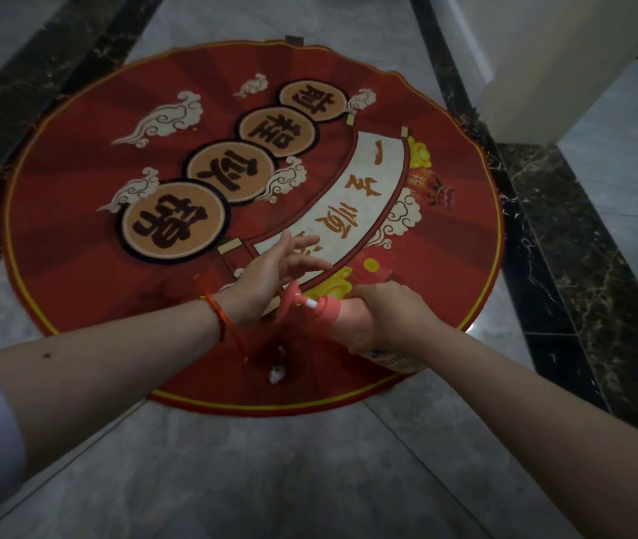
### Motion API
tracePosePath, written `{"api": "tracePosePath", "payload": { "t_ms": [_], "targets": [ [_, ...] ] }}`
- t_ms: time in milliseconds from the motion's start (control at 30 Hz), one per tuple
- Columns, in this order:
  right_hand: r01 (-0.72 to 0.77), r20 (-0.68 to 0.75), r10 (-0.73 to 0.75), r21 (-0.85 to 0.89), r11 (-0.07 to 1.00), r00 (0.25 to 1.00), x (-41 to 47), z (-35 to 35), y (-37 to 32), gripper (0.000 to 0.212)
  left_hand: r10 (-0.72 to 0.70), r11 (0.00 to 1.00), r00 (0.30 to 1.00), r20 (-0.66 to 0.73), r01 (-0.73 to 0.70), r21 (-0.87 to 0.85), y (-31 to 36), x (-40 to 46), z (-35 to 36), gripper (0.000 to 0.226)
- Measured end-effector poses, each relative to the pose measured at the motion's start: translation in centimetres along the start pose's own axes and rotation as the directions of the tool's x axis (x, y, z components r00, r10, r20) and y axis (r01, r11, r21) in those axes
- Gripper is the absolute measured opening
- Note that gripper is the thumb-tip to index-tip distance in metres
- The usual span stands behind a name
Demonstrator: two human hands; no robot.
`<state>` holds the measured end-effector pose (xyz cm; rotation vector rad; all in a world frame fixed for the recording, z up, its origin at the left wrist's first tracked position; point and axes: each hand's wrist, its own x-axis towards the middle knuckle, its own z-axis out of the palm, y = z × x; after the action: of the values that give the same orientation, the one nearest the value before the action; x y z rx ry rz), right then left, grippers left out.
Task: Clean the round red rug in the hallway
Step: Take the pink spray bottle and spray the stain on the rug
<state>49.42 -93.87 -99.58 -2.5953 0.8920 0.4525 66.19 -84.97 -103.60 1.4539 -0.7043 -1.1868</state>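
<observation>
1. Rug – round, red, with cloud and scroll prints – lies flat on the grey floor, its near edge just in front of the person, its right edge touching the dark marble band.
2. Right hand is wrapped round a bottle held over the rug's near edge; a pink pump head with a white neck points left, toward the other hand.
3. Left hand hovers just beside the pump head, fingers spread and relaxed, gripping nothing; a red cord circles the wrist, with a loose end hanging down.
4. White scraps lie on a darker patch at the near edge of the rug, under the hands. Whether that patch is a stain or shadow I cannot tell.
5. Judged step: getting cleaner out of the bottle onto the soiled spot.
6. Risks from here:
   - With the bottle tilted sideways, a hard pump could send cleaner past the patch – onto the pale scroll print or the floor, which would turn slippery.
   - Too much liquid in one place may soak through.
   - The hanging cord could drag through wet cleaner.
   - Wetting the scraps before lifting them may smear them into the pile.
</observation>
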Motion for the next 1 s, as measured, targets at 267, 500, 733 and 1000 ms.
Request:
{"api": "tracePosePath", "payload": {
  "t_ms": [267,500,733,1000],
  "targets": [
    [-0.014,-0.021,0.016,0.087,0.996,1.000,0.5,-0.1,0.6,0.058,-0.056,0.996,0.997,-0.045,0.052,-0.079,0.1,0.2,-1.2,0.061],
    [0.004,-0.078,0.025,0.363,0.932,0.997,0.4,-1.1,0.7,0.051,-0.173,0.821,0.982,-0.073,0.103,-0.561,1.9,0.5,-0.3,0.074],
    [0.107,-0.110,-0.063,0.459,0.882,0.992,2.5,-5.6,-4.2,0.053,-0.162,0.590,0.934,-0.320,-0.168,-0.790,7.5,-0.8,-2.4,0.064],
    [0.382,-0.180,-0.337,0.440,0.813,0.924,7.3,-11.0,-19.8,0.046,-0.151,0.500,0.716,-0.681,-0.539,-0.678,12.9,-8.7,-16.1,0.050]
  ]
}}
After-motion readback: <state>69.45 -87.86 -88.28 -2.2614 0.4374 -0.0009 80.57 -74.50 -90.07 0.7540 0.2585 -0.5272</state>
